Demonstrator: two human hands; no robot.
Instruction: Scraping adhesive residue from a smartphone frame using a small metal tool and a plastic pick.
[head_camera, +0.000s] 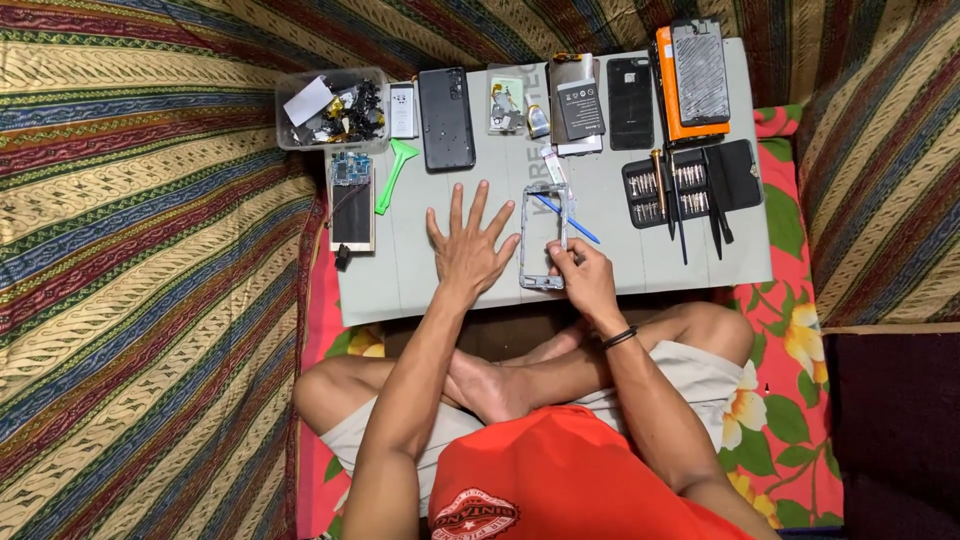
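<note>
Leftmost, a parts tub (330, 108) sat by a green pry tool (395, 175). Next, the left hand (468, 250) lay flat, fingers spread, on the mat (420, 280); the right hand (583, 278) pinched the frame (543, 237) lying mid-mat, with the bit kit (690, 185) beyond.

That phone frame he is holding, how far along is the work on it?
Done, it seems: the phone frame is stripped bare, with a back cover, circuit board and battery laid out apart. In hand: the right hand grips the frame's lower end; the left hand lies flat on the work board. Left: all those parts remain separate.
</note>
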